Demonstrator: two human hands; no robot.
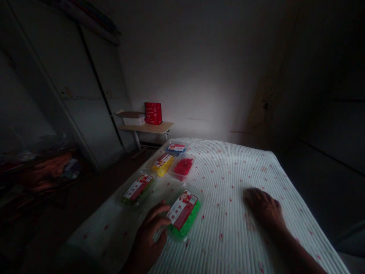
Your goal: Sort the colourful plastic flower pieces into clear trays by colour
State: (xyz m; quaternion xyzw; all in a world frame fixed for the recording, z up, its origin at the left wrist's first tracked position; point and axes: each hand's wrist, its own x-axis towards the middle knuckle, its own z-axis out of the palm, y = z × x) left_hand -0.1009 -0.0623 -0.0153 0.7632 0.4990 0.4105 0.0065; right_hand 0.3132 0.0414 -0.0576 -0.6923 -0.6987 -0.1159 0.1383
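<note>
My left hand point(151, 232) grips the near left edge of a clear plastic box of green pieces point(184, 217) with a red and white label, lying on a white bedspread point(234, 236) dotted with red. My right hand point(264, 207) rests flat on the spread to the right, fingers stretched out, holding nothing. Further off lie more clear boxes: a second green one point(137, 189), a yellow one point(162, 164), an open one of red pieces point(183, 166) and a blue one point(176, 147).
The room is dim. A small wooden table point(148, 127) by the far wall carries a red bag point(153, 113) and a white box point(133, 118). A tall wardrobe point(85, 99) stands at left, with clothes piled point(48, 169) on the floor.
</note>
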